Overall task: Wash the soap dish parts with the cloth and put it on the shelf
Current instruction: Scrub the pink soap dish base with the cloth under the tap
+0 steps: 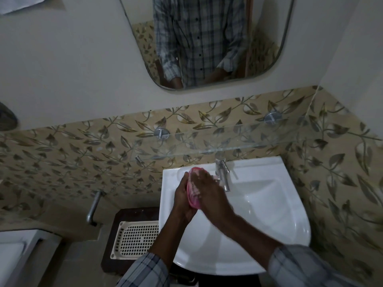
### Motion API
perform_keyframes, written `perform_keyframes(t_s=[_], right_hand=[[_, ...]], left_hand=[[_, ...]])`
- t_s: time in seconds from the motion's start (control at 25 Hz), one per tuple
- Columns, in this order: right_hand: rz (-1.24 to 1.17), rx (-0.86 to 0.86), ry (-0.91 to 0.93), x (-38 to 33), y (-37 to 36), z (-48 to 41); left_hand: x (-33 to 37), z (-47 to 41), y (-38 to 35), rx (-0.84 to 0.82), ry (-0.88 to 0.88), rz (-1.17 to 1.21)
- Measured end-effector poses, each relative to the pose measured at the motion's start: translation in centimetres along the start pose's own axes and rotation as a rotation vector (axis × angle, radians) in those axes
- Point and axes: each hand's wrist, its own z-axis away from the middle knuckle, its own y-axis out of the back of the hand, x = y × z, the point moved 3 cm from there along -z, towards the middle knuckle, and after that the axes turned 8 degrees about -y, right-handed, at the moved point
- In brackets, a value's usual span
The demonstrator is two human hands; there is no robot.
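Over the left side of the white sink (269, 214), both hands press together around a pink soap dish part (193, 198) with white suds on it. My left hand (182, 195) cups it from the left. My right hand (209, 191) lies flat over its right face, fingers pointing towards the wall. I cannot make out a cloth between the hands. The glass shelf (238, 139) hangs on the tiled wall above the sink, held by two metal mounts, with nothing on it.
A chrome tap (222, 172) stands at the sink's back, just right of my hands. A cream perforated tray (134, 239) rests on a dark stand left of the sink. A mirror (207, 42) hangs above; a metal pipe (94, 208) juts from the left wall.
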Motion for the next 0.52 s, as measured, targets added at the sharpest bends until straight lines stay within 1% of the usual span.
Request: perform_keyframes(t_s=[0.08,0.12,0.16,0.2,0.28,0.32,0.36,0.4,0.44,0.52], right_hand=[[-0.043,-0.196,0.212,0.1,-1.0,2.7],[-0.026,-0.292,0.246,1.2,-0.3,2.9],[-0.016,-0.299,0.209,2.2,0.7,1.9],[-0.041,-0.232,0.127,2.9,1.6,0.5],[-0.167,0.029,-0.011,2.5,2.5,-1.8],[-0.218,0.068,-0.042,1.2,2.1,-2.0],[-0.222,0.005,-0.052,0.0,1.0,-1.4],[-0.183,-0.066,0.003,-0.5,0.0,-0.1],[-0.126,-0.141,0.113,-0.5,-0.6,1.5],[-0.061,-0.229,0.351,1.5,0.1,3.2]], left_hand=[[0.7,-0.9,1.3,0.015,0.037,-0.051],[0.9,-1.2,2.2,0.028,0.033,-0.08],[0.9,-1.4,2.7,0.048,0.012,-0.063],[0.9,-1.4,2.6,0.058,-0.011,-0.038],[0.5,-1.2,1.8,0.043,-0.047,-0.026],[0.4,-0.9,1.2,0.048,-0.05,-0.021],[0.3,-0.9,0.5,0.056,-0.027,-0.011],[0.3,-0.9,0.1,0.033,-0.002,-0.004],[0.5,-1.2,0.1,-0.008,0.036,0.026],[0.8,-1.7,1.4,-0.03,0.082,0.016]])
